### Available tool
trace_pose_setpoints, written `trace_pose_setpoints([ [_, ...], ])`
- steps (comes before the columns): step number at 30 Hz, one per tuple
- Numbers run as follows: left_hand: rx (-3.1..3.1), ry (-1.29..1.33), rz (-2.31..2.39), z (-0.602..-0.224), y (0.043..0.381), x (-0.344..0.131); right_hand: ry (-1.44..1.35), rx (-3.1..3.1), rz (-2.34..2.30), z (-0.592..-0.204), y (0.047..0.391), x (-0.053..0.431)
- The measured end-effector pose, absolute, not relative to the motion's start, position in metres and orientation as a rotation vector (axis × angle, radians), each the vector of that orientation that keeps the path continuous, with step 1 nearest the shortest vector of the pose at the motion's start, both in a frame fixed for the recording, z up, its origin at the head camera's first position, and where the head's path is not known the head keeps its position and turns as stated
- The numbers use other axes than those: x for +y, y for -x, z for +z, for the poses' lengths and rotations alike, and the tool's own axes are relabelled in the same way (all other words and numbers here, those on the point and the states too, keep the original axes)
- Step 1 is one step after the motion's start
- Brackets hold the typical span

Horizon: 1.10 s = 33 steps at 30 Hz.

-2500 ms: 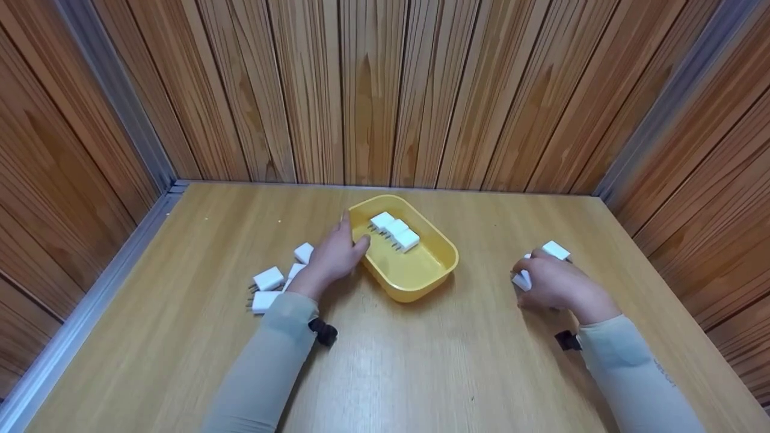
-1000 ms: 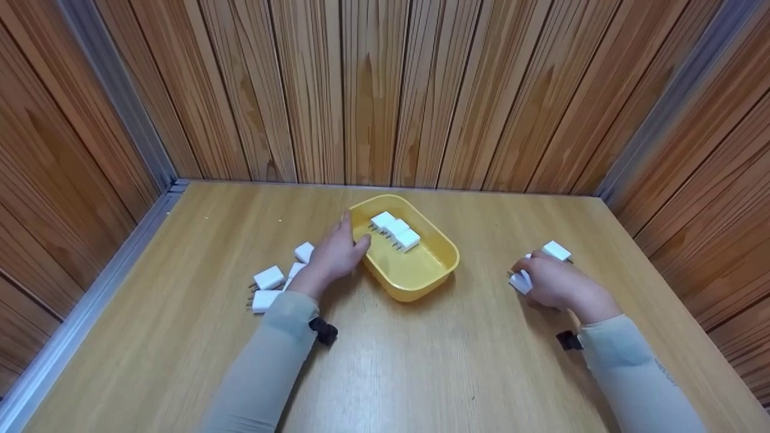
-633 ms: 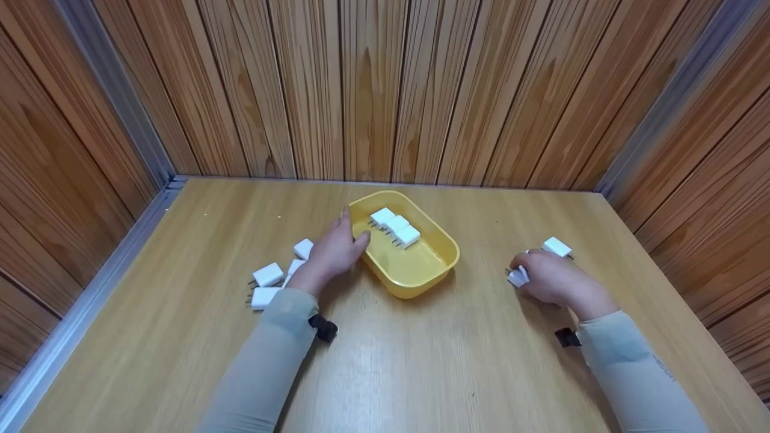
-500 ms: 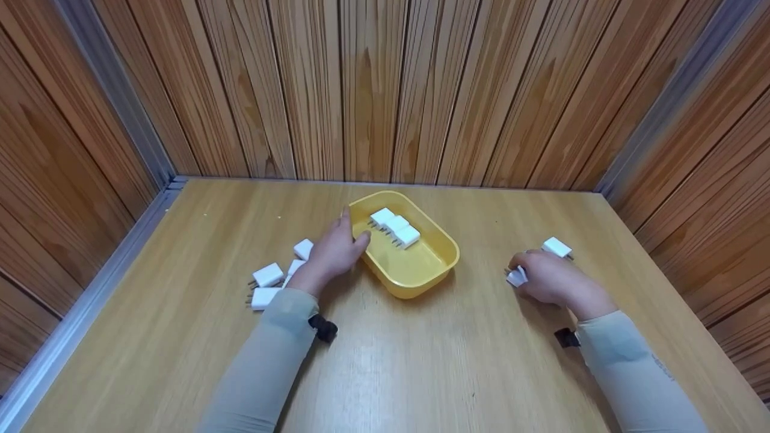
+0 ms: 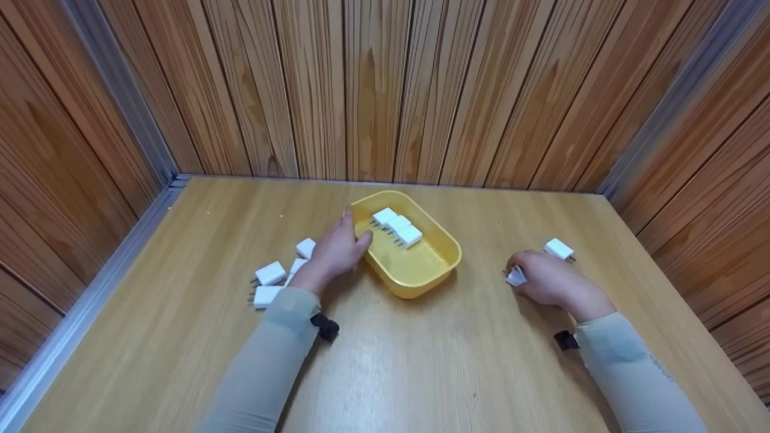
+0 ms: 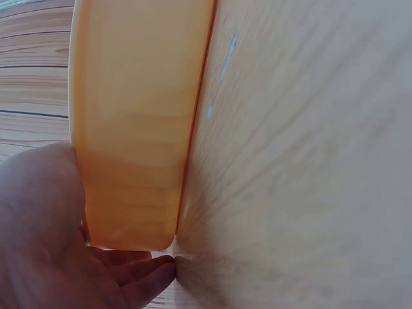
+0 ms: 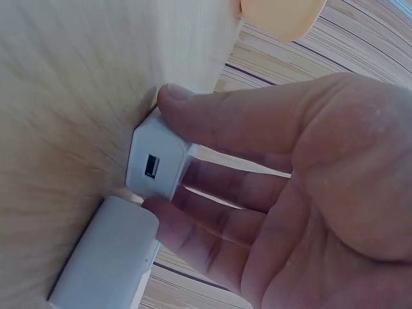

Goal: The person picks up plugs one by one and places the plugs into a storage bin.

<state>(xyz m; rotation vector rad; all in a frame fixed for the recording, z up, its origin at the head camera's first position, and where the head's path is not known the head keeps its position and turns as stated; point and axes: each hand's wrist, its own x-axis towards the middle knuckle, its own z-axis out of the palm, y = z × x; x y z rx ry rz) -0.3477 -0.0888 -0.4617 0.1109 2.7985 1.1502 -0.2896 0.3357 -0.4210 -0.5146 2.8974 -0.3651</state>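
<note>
My left hand (image 5: pixel 337 248) grips the near-left end of a yellow plastic tub (image 5: pixel 409 287), thumb over the rim and fingers along the outside. Three white plug chargers (image 5: pixel 409 236) lie in a row inside the tub, metal pins facing left. Over on the right, my right hand (image 5: pixel 550 278) pinches a white USB charger (image 7: pixel 154 158) between thumb and fingers, close to the tabletop. Its USB port shows in the right wrist view; in the head view the hand covers much of it. Just beyond that hand lies another white charger (image 5: pixel 559 248).
Several loose white chargers (image 5: pixel 271 273) are bunched on the table left of the tub, some partly hidden behind my left wrist. Wood-panelled walls (image 5: pixel 373 90) enclose the wooden table (image 5: pixel 421 373) at the back and sides.
My right hand has shifted slightly left, and the charger in it has turned, its pins now peeking out on the left. My left hand and the tub have stayed in place.
</note>
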Motion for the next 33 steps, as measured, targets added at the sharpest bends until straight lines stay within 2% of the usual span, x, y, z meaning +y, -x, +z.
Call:
trace_pose_setpoints([
  [33, 2.795, -0.079, 1.139, -0.461, 0.347, -0.089, 0.607, 3.033, -0.406, -0.419, 0.289, 0.324],
])
